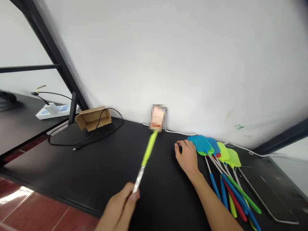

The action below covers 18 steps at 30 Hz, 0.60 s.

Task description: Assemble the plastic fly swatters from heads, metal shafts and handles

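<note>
My left hand is closed around the silver metal rod of a fly swatter. Its lime-yellow end points away from me, narrow in this view, over the black table. My right hand rests on the tabletop, fingers loosely bent and thumb apart, with nothing visible in it. Just right of that hand lies a pile of fly swatters: blue heads nearest, lime-yellow heads farther right. Their blue, red, green and yellow handles point toward me.
A tablet-like dark panel lies at the right. Against the wall stands a small pixelated item. An open cardboard box and black cable sit at the left, near a white power strip and black metal frame.
</note>
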### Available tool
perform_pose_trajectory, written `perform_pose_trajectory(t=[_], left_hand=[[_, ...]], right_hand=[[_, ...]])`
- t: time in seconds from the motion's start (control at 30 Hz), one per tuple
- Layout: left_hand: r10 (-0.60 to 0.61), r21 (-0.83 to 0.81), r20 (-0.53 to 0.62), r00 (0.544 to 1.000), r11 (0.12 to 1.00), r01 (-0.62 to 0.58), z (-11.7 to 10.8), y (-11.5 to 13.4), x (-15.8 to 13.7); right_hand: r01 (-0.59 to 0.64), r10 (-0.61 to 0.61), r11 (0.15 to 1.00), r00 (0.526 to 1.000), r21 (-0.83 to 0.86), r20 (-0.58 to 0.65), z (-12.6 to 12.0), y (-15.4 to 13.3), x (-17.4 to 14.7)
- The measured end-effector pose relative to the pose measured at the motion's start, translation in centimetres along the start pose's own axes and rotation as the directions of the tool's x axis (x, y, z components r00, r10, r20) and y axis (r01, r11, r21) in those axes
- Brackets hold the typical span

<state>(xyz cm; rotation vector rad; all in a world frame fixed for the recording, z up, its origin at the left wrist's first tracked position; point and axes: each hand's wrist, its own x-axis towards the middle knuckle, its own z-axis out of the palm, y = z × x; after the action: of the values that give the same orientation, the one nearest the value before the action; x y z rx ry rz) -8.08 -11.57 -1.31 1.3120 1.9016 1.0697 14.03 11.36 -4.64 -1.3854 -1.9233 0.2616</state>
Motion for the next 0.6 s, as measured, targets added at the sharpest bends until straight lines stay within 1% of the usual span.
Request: perform_pose_trajectory(t=[0.03,0.07,0.1,0.13,0.23,0.3,0.4,0.5,0.6], left_hand=[[0.046,-0.054,0.130,0.990,0.998,-0.039,1.5,1.3,1.2],[0.107,-0.096,0.262,0.959,0.992,-0.085,3.1,2.6,2.7],[0.167,-0.129,0.351,0.922,0.983,-0.129,4.6,3.6,4.4],[0.218,-0.156,0.388,0.895,0.973,-0.170,6.0,4.5,6.2],[0.341,-0.169,0.353,0.871,0.939,-0.299,9.7,6.0,11.2],[0.372,-0.173,0.367,0.853,0.928,-0.330,11.2,6.3,13.4],[0.391,-0.191,0.406,0.826,0.920,-0.342,12.0,5.8,14.7],[0.411,-0.252,0.467,0.783,0.910,-0.328,11.5,5.2,14.8],[0.414,-0.309,0.516,0.750,0.907,-0.288,10.9,4.8,14.8]], right_hand=[[-0.014,0.014,0.997,1.000,0.072,0.009,-0.1,-0.1,-0.1],[-0.037,0.034,0.988,0.999,0.148,0.021,-0.3,-0.1,-0.3],[-0.068,0.062,0.971,0.998,0.229,0.034,-0.4,-0.1,-0.5],[-0.103,0.092,0.944,0.995,0.312,0.051,-0.5,-0.1,-0.8],[-0.200,0.166,0.812,0.980,0.548,0.111,-0.9,0.1,-1.5],[-0.244,0.200,0.708,0.969,0.663,0.143,-0.9,0.4,-1.6],[-0.303,0.262,0.575,0.948,0.760,0.180,-0.7,0.8,-1.3],[-0.346,0.334,0.471,0.921,0.812,0.199,-0.6,1.1,-0.7],[-0.358,0.384,0.392,0.901,0.848,0.203,-0.8,0.9,-0.4]])
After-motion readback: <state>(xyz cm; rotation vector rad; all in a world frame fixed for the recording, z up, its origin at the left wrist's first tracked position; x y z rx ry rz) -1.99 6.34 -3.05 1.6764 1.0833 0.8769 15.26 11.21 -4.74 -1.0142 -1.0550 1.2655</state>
